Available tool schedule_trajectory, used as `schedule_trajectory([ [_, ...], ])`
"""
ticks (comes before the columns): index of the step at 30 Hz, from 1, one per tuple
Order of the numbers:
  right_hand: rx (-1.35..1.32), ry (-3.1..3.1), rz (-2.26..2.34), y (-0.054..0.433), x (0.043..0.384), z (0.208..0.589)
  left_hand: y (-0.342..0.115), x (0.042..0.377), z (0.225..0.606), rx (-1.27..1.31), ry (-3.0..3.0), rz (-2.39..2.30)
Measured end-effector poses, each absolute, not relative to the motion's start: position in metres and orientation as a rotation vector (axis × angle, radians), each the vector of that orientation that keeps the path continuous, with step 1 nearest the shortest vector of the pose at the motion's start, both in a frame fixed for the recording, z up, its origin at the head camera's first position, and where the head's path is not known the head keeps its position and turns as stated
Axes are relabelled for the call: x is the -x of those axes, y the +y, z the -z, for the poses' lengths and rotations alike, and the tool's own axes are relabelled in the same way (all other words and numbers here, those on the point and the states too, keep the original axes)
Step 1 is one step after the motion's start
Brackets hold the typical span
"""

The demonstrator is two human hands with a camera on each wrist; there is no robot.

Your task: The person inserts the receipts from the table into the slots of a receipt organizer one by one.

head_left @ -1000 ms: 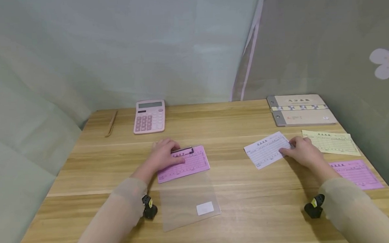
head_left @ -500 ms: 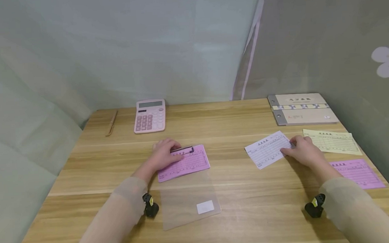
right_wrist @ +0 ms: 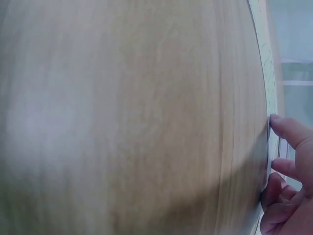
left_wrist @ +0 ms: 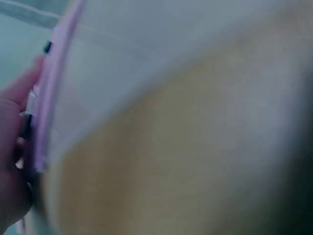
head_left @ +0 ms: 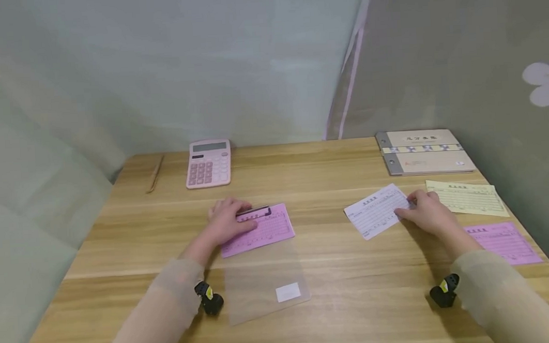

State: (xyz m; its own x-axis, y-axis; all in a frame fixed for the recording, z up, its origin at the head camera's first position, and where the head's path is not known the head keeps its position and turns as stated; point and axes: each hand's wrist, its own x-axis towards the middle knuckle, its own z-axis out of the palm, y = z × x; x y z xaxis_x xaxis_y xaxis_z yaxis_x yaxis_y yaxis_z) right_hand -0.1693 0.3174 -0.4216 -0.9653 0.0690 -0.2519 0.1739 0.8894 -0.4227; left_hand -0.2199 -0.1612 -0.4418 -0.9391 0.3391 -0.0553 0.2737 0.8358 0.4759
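My left hand (head_left: 226, 223) grips the top left of a clear clipboard (head_left: 257, 284), thumb over a stack of pink printed slips (head_left: 270, 231) beside the metal clip (head_left: 254, 213). In the left wrist view, the pink stack (left_wrist: 51, 83) is seen edge-on with fingers (left_wrist: 24, 83) at the clip. Over to the right, my right hand (head_left: 428, 212) pinches the right edge of a white printed slip (head_left: 374, 213), which lies askew at table level. The right wrist view has the thumb and fingers at the edge of that slip (right_wrist: 266, 63).
A yellow slip (head_left: 467, 197) and a pink slip (head_left: 504, 243) lie right of my right hand. Along the back of the wooden table (head_left: 302, 175) are a pen (head_left: 155, 174), a pink calculator (head_left: 209, 163) and a bound account book (head_left: 424, 152). Curtains hang behind.
My left hand has shifted slightly to the left at the clip, its wrist moving with it. My right hand and the white slip stay in place.
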Motion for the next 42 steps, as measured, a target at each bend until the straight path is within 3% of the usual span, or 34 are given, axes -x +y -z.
schedule_trajectory([
  [8, -0.180, 2.848, 0.656, 0.319, 0.169, 0.422, -0.160, 0.221, 0.454, -0.459, 2.948, -0.728],
  [42, -0.177, 2.826, 0.683, 0.316, 0.170, 0.421, -0.159, 0.222, 0.447, -0.452, 2.931, -0.713],
])
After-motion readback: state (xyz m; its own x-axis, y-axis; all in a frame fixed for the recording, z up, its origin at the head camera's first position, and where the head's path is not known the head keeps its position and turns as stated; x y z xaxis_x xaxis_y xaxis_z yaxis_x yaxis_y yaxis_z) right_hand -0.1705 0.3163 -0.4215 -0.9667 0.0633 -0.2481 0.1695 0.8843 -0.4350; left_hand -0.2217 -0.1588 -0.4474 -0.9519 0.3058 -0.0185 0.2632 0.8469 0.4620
